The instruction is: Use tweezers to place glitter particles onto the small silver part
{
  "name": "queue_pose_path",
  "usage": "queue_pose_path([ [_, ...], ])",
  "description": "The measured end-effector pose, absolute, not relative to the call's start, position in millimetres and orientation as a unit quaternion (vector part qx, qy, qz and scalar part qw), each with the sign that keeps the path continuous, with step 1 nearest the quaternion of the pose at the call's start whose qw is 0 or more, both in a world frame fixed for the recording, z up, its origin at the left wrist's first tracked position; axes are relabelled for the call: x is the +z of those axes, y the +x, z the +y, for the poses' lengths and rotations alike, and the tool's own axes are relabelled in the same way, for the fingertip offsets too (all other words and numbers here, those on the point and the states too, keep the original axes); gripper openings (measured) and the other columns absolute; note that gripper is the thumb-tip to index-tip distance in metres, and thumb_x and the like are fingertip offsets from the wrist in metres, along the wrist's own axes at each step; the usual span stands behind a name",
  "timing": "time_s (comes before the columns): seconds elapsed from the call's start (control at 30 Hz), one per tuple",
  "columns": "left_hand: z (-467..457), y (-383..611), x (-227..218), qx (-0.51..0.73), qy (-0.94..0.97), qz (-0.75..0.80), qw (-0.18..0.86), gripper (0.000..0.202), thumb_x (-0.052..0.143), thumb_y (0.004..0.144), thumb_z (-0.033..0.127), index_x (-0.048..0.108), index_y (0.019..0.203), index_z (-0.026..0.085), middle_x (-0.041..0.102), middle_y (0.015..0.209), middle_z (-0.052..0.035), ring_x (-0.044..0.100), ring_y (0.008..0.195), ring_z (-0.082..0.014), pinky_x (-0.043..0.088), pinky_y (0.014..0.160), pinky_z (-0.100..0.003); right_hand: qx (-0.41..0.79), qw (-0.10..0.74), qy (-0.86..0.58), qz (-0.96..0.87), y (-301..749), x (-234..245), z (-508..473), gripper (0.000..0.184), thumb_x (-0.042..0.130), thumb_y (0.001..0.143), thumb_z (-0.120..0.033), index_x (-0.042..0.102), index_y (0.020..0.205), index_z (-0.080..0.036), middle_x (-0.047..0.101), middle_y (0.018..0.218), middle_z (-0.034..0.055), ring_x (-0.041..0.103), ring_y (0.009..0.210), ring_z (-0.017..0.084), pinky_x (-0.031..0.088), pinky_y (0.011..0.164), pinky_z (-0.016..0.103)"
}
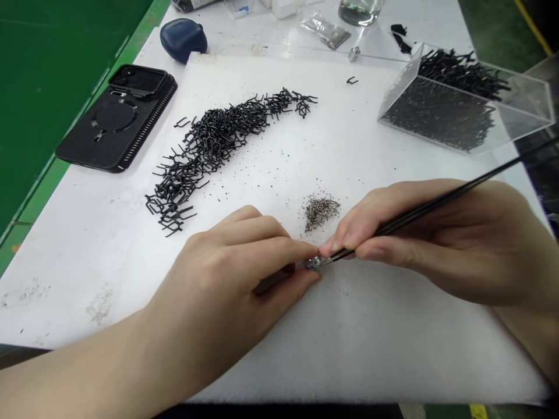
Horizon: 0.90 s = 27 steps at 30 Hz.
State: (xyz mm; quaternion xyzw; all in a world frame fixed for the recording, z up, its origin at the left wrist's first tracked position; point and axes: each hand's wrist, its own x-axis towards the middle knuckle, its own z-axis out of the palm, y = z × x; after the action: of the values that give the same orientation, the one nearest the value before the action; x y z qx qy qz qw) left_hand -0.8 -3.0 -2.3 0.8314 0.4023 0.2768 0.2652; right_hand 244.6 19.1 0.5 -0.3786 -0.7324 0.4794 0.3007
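Tweezers (441,201) sit in my right hand (432,238), fingers (371,233) closed around the shaft, tips touching a small silver piece (313,263). My left hand (222,279) has its fingers (271,250) pinched together on that piece, which lies right at their tips. Just above sits a heap of tiny metal beads (321,212); farther off, black wire clips (209,151) lie on white foam (349,349), with more in a clear box (519,99).
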Motion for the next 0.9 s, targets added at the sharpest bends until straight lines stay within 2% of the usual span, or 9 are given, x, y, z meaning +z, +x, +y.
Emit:
queue_pose_path([
  [0.37, -2.6, -0.1, -6.7, 0.300, 0.831, 0.389, 0.261, 0.011, 0.077, 0.087, 0.017, 0.082, 0.097, 0.020, 0.072, 0.076, 0.0029, 0.065, 0.074, -0.0088, 0.052, 0.068, -0.019, 0.480, 0.303, -0.372, -0.734, 243.2, -2.6, 19.4, 0.023, 0.080, 0.081, -0.009, 0.078, 0.095, -0.028, 0.081, 0.095, -0.0011, 0.078, 0.090, 0.020, 0.066, 0.082, 0.027],
  [0.9, -3.2, 0.7, -1.5, 0.284, 0.833, 0.394, 0.265, 0.013, 0.076, 0.087, 0.016, 0.082, 0.098, 0.019, 0.073, 0.078, 0.0020, 0.066, 0.076, -0.0096, 0.053, 0.069, -0.020, 0.485, 0.305, -0.373, -0.730, 244.7, -3.3, 18.5, 0.024, 0.080, 0.081, -0.011, 0.079, 0.095, -0.030, 0.081, 0.094, -0.0012, 0.077, 0.087, 0.021, 0.066, 0.077, 0.030],
])
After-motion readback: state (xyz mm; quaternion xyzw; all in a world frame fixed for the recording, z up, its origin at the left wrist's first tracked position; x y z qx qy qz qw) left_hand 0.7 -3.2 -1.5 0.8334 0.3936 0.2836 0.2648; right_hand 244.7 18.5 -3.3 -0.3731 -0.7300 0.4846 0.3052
